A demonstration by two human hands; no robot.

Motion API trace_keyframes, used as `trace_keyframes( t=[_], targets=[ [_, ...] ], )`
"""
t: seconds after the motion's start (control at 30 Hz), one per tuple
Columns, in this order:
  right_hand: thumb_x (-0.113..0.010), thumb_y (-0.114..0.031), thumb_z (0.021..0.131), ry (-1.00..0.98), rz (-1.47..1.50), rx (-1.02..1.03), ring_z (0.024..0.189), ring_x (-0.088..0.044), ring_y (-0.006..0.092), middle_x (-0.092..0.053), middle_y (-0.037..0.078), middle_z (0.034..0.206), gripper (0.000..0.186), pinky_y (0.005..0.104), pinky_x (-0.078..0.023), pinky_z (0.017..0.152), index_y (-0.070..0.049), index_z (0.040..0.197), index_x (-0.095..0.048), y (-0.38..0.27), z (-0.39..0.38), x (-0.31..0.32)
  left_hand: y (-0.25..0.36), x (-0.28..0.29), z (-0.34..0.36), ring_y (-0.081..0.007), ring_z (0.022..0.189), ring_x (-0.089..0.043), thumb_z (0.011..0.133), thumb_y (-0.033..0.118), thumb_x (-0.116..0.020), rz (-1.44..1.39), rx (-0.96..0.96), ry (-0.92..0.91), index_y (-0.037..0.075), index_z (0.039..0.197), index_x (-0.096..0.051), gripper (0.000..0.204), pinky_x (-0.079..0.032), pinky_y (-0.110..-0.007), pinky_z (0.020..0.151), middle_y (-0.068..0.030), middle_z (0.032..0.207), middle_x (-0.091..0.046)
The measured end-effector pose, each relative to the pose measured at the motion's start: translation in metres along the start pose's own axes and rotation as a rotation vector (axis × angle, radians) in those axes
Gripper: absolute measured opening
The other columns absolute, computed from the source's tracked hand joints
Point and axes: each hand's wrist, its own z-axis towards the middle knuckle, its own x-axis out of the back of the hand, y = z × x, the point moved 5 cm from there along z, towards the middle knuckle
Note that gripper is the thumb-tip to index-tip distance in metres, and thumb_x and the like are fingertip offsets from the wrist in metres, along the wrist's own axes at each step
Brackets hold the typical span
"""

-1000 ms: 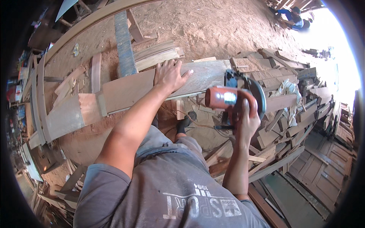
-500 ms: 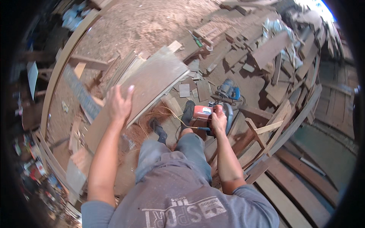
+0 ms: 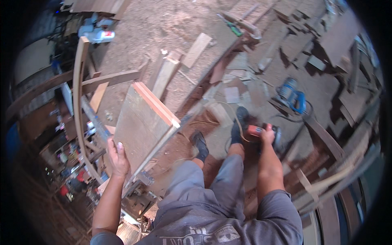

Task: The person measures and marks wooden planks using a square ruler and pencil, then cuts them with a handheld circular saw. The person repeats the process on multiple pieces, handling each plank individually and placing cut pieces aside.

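Observation:
My left hand (image 3: 118, 161) grips the left side of a wide wooden board (image 3: 141, 120), whose layered pinkish end shows at the upper right. A long narrow rail runs along beside the board. My right hand (image 3: 267, 134) is closed round the handle of a red power saw (image 3: 255, 130) with a round guard, held low at my right side, its lower part partly hidden by my arm. A yellow cord loops from near the saw across the ground by my feet. Farther right on the ground lies a blue power tool (image 3: 289, 96).
Offcuts (image 3: 232, 94) and planks (image 3: 196, 51) are strewn over the sawdust-covered ground. Long timbers (image 3: 79, 102) stand or lean at the left, near blue-and-white containers (image 3: 102, 34) and clutter. A green-handled tool (image 3: 233, 28) lies at the back. Timber piles line the right side.
The view has swung round and down. The red saw has gone from atop the board to low at my right side. My left hand has moved to the board's left side.

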Motion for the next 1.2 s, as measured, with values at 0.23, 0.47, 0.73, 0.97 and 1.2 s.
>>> trace_keyframes(
  t=[0.23,0.47,0.73,0.97,1.2],
  targets=[
    [-0.07,-0.034,0.098,-0.156,-0.403,-0.131,0.137,-0.065,0.0423,-0.059,0.03,0.152,0.069,0.0531,-0.056,0.11,-0.023,0.163,-0.047,0.043,0.113,-0.07,-0.01,0.007,-0.02,-0.0239,0.12,-0.055,0.109,0.059,-0.052,-0.058,0.083,0.013,-0.003,0.134,-0.053,0.067,-0.043,-0.041,0.109,-0.0131,0.125,-0.058],
    [-0.069,-0.023,0.095,-0.115,-0.385,0.065,0.128,-0.068,0.0452,-0.066,0.031,0.142,0.05,0.0541,-0.056,0.107,0.008,0.134,-0.065,0.075,0.198,-0.153,-0.014,0.002,-0.001,-0.0233,0.124,-0.055,0.106,0.069,-0.05,-0.028,0.11,-0.054,-0.005,0.138,-0.051,0.08,-0.043,-0.041,0.111,-0.0143,0.128,-0.057],
    [-0.055,-0.036,0.114,-0.244,0.406,0.566,0.124,-0.074,0.0359,-0.077,0.027,0.13,0.046,0.0455,-0.053,0.11,0.001,0.134,-0.075,-0.151,-0.027,-0.1,0.005,0.001,-0.001,-0.0333,0.114,-0.06,0.109,0.057,-0.053,0.11,-0.002,0.015,-0.003,0.13,-0.058,0.063,-0.044,-0.045,0.105,-0.0192,0.119,-0.061],
    [-0.047,-0.028,0.117,-0.13,0.738,1.599,0.151,-0.053,0.0387,-0.06,0.027,0.155,0.053,0.0471,-0.034,0.13,0.01,0.152,-0.057,-0.389,-0.403,0.191,0.016,0.011,-0.007,-0.04,0.108,-0.062,0.104,0.05,-0.065,0.208,-0.059,0.118,0.003,0.122,-0.065,0.05,-0.043,-0.051,0.096,-0.0179,0.114,-0.066],
    [-0.047,-0.054,0.113,-0.049,-0.647,2.098,0.162,-0.038,0.0388,-0.049,0.023,0.168,0.069,0.0567,-0.026,0.133,-0.004,0.161,-0.052,-0.412,-0.505,0.114,0.024,0.005,0.0,-0.0397,0.116,-0.062,0.102,0.055,-0.069,0.22,-0.078,0.189,0.005,0.121,-0.066,0.054,-0.044,-0.053,0.098,-0.0175,0.119,-0.067]
  ],
)
